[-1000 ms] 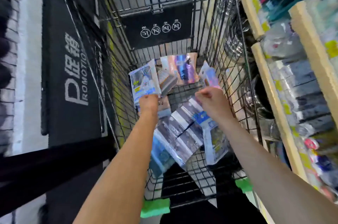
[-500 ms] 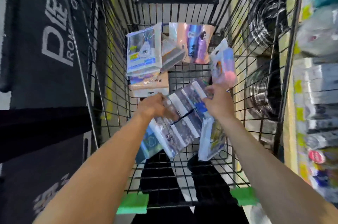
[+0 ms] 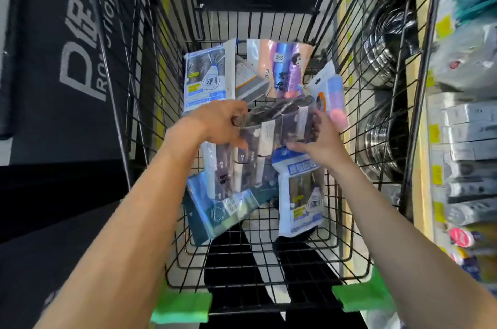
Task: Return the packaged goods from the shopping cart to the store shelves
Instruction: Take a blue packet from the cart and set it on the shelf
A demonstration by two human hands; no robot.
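Observation:
Inside the black wire shopping cart [image 3: 150,119] lie several packaged goods. My left hand [image 3: 220,124] and my right hand [image 3: 317,140] both grip a dark striped clear-plastic pack [image 3: 279,124], lifted and folded above the pile. Under it lie another striped pack [image 3: 231,170], a teal pack [image 3: 223,210] and a blue-and-white bag pack [image 3: 301,199]. Further back stand a second blue-and-white pack [image 3: 207,75], a grey-orange box [image 3: 250,81], a colourful pack [image 3: 282,65] and a pastel sponge pack [image 3: 330,92].
Store shelves [image 3: 468,140] with grey boxes and yellow price tags run along the right, metal pots [image 3: 384,54] beside the cart. A black promotion stand [image 3: 67,59] is on the left. Green handle pads [image 3: 180,307] mark the cart's near edge.
Both hands have closed on the dark striped pack and raised it off the pile, folding it. The view has tilted further down into the cart.

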